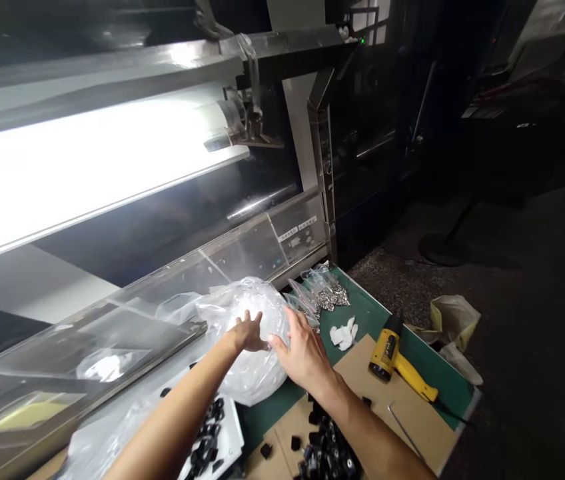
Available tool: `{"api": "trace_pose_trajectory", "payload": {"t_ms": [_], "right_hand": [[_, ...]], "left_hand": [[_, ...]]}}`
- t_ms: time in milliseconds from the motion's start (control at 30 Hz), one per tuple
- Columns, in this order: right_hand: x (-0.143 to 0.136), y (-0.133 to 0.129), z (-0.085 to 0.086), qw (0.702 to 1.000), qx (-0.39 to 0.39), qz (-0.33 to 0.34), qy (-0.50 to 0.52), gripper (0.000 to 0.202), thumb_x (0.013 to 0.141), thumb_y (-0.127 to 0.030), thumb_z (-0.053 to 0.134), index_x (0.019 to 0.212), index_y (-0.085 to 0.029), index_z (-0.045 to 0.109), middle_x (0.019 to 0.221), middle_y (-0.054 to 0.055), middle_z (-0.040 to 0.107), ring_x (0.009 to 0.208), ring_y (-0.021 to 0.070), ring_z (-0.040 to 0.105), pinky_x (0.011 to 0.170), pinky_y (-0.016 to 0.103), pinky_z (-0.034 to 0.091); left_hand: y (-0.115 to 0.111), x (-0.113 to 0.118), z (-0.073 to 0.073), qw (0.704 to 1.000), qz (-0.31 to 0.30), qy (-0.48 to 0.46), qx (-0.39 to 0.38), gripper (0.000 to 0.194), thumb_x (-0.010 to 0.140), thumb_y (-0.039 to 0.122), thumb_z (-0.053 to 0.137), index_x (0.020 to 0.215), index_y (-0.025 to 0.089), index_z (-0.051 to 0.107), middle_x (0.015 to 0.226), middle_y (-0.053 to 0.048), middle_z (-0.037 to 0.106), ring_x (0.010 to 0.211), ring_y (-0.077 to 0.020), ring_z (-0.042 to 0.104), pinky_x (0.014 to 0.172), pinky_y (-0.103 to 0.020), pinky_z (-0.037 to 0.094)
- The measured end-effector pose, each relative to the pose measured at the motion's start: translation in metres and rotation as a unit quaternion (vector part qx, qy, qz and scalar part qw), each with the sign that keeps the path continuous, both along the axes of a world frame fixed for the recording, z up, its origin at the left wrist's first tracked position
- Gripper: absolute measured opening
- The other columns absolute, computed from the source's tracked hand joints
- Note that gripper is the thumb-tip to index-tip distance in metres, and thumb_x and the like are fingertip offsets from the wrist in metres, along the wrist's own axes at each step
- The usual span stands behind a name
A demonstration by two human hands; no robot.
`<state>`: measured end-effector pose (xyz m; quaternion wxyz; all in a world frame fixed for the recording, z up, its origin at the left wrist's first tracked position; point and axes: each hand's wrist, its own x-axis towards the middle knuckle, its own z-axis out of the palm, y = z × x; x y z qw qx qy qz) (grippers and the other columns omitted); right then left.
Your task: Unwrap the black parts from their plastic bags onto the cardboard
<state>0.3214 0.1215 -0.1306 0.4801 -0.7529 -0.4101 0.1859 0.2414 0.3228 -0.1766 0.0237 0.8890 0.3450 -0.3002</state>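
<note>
A clear plastic bag (257, 377), puffed up and bulky with whitish contents I cannot make out, stands at the bench's back edge. Against its front lies my left hand (250, 333), fingers spread apart. My right hand (305, 347) rests along the bag's right side, its fingers stretched out and the thumb held away from them. Neither hand has its fingers wrapped round anything. Below my right forearm is a pile of small black parts (330, 447) on brown cardboard. More black parts lie in a white tray (232, 433), partly hidden behind my left forearm.
A yellow heat gun (387, 350) lies on cardboard (362, 367) at the right of the green bench (365, 300). Zip bags of small metal pieces (330, 293) and crumpled white scraps (344, 333) lie behind it. A bright lamp (87, 160) hangs above; a sack (455, 320) stands on the floor.
</note>
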Motion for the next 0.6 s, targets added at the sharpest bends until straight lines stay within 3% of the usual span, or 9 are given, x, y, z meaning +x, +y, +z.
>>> {"api": "trace_pose_trajectory", "payload": {"t_ms": [67, 133, 200, 333, 433, 500, 600], "right_hand": [[-0.007, -0.004, -0.002, 1.000, 0.009, 0.008, -0.003, 0.062, 0.087, -0.038, 0.060, 0.143, -0.020, 0.040, 0.130, 0.015, 0.055, 0.107, 0.0271, 0.061, 0.085, 0.040, 0.055], [-0.011, -0.008, -0.005, 1.000, 0.015, 0.010, -0.009, 0.063, 0.087, -0.041, 0.061, 0.143, -0.021, 0.039, 0.131, 0.015, 0.054, 0.106, 0.0286, 0.062, 0.084, 0.042, 0.055], [-0.012, -0.008, -0.008, 1.000, 0.020, 0.005, -0.018, 0.065, 0.087, -0.043, 0.060, 0.145, -0.022, 0.037, 0.132, 0.016, 0.053, 0.104, 0.0305, 0.062, 0.083, 0.045, 0.055], [-0.017, -0.005, -0.006, 0.999, 0.032, 0.006, -0.033, 0.064, 0.088, -0.044, 0.060, 0.144, -0.024, 0.038, 0.130, 0.017, 0.054, 0.098, 0.0290, 0.063, 0.083, 0.045, 0.055], [-0.022, -0.009, -0.007, 0.998, 0.059, -0.002, -0.027, 0.055, 0.092, -0.043, 0.053, 0.141, -0.020, 0.042, 0.129, 0.016, 0.055, 0.092, 0.0230, 0.064, 0.086, 0.041, 0.054], [-0.018, -0.016, -0.021, 0.996, 0.080, -0.022, -0.032, 0.042, 0.097, -0.038, 0.044, 0.135, -0.019, 0.049, 0.128, 0.014, 0.057, 0.098, 0.0211, 0.063, 0.090, 0.037, 0.052], [0.011, -0.036, -0.069, 0.996, 0.035, -0.041, -0.065, 0.032, 0.099, -0.030, 0.039, 0.119, -0.019, 0.062, 0.117, 0.010, 0.065, 0.107, 0.0210, 0.062, 0.093, 0.034, 0.048]], "left_hand": [[-0.008, -0.006, 0.018, 1.000, -0.002, 0.008, 0.022, 0.107, 0.062, 0.058, 0.073, 0.150, 0.016, 0.029, 0.156, -0.028, 0.023, 0.137, -0.0486, 0.033, 0.100, -0.056, 0.041], [-0.016, -0.015, 0.037, 0.998, -0.004, 0.021, 0.056, 0.097, 0.064, 0.059, 0.073, 0.144, 0.013, 0.042, 0.150, -0.029, 0.036, 0.130, -0.0476, 0.043, 0.101, -0.059, 0.037], [-0.022, -0.026, 0.056, 0.995, -0.018, 0.048, 0.089, 0.086, 0.065, 0.058, 0.075, 0.132, 0.007, 0.055, 0.137, -0.031, 0.051, 0.120, -0.0457, 0.051, 0.105, -0.065, 0.025], [-0.020, -0.053, 0.089, 0.986, -0.006, 0.103, 0.129, 0.068, 0.059, 0.046, 0.084, 0.109, 0.003, 0.069, 0.125, -0.029, 0.061, 0.121, -0.0460, 0.051, 0.110, -0.066, 0.003], [-0.009, -0.075, 0.104, 0.987, 0.016, 0.029, 0.157, 0.059, 0.063, 0.036, 0.085, 0.098, -0.008, 0.068, 0.113, -0.031, 0.066, 0.118, -0.0451, 0.054, 0.108, -0.067, -0.001], [0.000, -0.087, 0.110, 0.984, 0.011, 0.014, 0.178, 0.054, 0.066, 0.036, 0.082, 0.093, -0.009, 0.068, 0.106, -0.028, 0.069, 0.112, -0.0423, 0.058, 0.107, -0.068, 0.000], [0.004, -0.106, 0.119, 0.976, -0.037, -0.047, 0.209, 0.047, 0.079, 0.043, 0.069, 0.103, 0.003, 0.069, 0.103, -0.016, 0.073, 0.106, -0.0333, 0.062, 0.108, -0.068, 0.010]]}}
